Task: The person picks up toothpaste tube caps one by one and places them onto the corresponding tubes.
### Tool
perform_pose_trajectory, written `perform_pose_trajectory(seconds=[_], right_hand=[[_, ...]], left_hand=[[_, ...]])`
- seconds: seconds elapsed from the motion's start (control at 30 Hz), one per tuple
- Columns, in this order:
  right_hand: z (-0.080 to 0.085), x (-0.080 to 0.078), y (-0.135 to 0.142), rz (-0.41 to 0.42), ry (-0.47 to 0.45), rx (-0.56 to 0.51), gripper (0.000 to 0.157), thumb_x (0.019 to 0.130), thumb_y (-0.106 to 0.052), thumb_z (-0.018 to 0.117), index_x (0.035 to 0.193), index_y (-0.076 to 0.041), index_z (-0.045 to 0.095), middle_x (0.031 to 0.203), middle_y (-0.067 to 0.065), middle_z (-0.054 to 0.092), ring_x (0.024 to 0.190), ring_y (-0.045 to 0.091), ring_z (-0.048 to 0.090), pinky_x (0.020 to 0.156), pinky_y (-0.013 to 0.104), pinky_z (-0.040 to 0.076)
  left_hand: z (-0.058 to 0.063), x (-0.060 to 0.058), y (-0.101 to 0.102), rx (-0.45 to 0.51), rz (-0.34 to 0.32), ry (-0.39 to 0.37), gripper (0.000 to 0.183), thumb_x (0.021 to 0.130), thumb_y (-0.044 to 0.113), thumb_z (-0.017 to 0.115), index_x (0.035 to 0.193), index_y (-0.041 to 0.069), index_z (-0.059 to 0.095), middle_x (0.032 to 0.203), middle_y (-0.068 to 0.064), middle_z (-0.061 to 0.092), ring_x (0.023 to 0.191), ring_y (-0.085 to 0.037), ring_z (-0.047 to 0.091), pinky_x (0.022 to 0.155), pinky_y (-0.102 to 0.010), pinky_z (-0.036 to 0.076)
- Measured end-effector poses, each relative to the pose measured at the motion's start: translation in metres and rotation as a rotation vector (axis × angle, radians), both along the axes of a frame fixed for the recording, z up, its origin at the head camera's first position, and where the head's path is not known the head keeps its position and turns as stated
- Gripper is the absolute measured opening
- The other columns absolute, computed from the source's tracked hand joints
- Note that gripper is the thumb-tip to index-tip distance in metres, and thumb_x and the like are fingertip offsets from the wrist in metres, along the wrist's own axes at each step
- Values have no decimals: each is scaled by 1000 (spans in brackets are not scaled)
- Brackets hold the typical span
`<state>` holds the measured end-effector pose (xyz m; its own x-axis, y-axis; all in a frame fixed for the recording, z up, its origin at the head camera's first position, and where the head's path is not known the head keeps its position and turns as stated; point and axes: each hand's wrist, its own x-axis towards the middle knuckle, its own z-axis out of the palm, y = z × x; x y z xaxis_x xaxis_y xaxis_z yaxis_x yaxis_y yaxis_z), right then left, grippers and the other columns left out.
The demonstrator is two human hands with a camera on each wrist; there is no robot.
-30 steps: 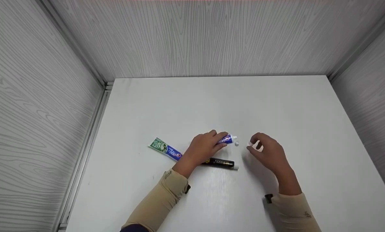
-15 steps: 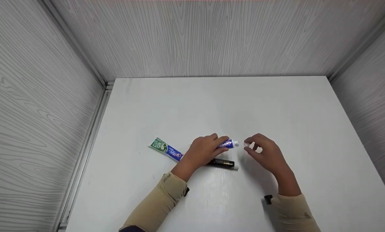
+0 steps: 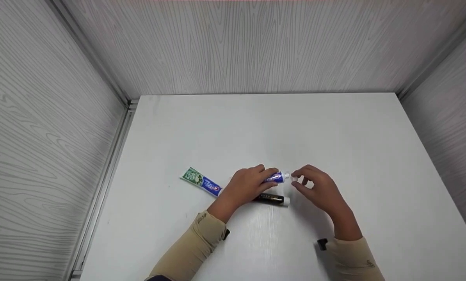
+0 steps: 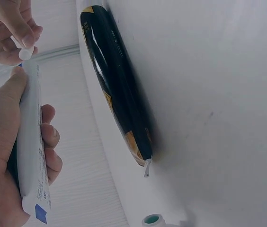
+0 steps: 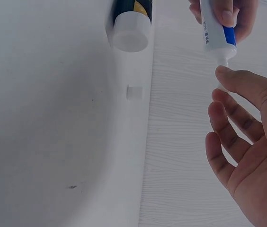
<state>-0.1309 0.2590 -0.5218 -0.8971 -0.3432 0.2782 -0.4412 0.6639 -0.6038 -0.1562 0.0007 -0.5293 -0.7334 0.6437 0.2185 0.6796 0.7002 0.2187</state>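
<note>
The left hand (image 3: 244,186) grips a blue-and-white toothpaste tube (image 3: 275,177) above the white table (image 3: 217,125), thumb on one side and fingers on the other, its bare nozzle (image 3: 287,175) pointing to 3 o'clock. Just beyond that nozzle, the right hand (image 3: 319,191) pinches a small white cap (image 3: 294,178) between thumb and fingertip; whether cap and nozzle touch, I cannot tell. On the table, a green-and-blue tube (image 3: 201,181) lies at 9 o'clock from the left hand, partly hidden by that arm. A black tube (image 3: 271,199) with a white lid (image 3: 286,201) lies at 4 o'clock. In the right wrist view, a small white piece (image 5: 134,92) sits at 6 o'clock from that lid.
</note>
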Motion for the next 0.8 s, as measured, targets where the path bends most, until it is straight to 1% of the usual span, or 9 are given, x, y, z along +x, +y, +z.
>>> perform_pose_trajectory(seconds=[0.13, 0.27, 0.33, 0.53, 0.73, 0.8], right_hand=[[1, 0, -2, -10, -19, 1, 21, 87, -16, 76, 106, -22, 72, 102, -14, 66, 78, 3, 61, 70, 33, 53], [1, 1, -4, -22, -43, -7, 22, 86, -16, 76, 106, -23, 72, 103, -16, 66, 78, 3, 60, 72, 40, 54], [1, 1, -4, -16, -30, -5, 22, 86, -16, 76, 107, -22, 72, 103, -15, 66, 78, 3, 61, 71, 40, 54], [1, 1, -3, 1, 31, -4, 22, 86, -15, 77, 107, -19, 72, 103, -11, 67, 77, 7, 61, 67, 31, 50], [3, 0, -3, -5, 25, -16, 22, 85, -14, 77, 106, -21, 71, 102, -10, 67, 78, 8, 62, 65, 31, 49], [4, 0, -4, -5, 20, -18, 22, 85, -14, 77, 106, -22, 70, 102, -10, 67, 78, 9, 62, 65, 29, 49]], left_hand=[[1, 0, 0, 11, -4, 10, 47, 100, 55, 42, 138, 29, 54, 95, 5, 60, 68, -7, 52, 64, -27, 50], [3, 1, 1, 28, -14, 17, 47, 101, 55, 42, 137, 28, 55, 95, 5, 61, 68, -7, 52, 63, -26, 50], [3, 2, 1, 34, -17, 18, 47, 101, 55, 42, 137, 28, 55, 94, 5, 61, 68, -6, 52, 63, -26, 50], [2, 2, 2, 43, -24, 26, 46, 100, 54, 43, 136, 29, 55, 94, 6, 60, 67, -6, 50, 62, -26, 48], [1, 4, 5, 46, -34, 48, 44, 100, 54, 42, 134, 30, 56, 90, 6, 57, 63, -7, 48, 58, -26, 45], [1, 4, 5, 46, -33, 47, 44, 100, 55, 42, 134, 30, 56, 89, 7, 56, 64, -7, 48, 58, -26, 44]])
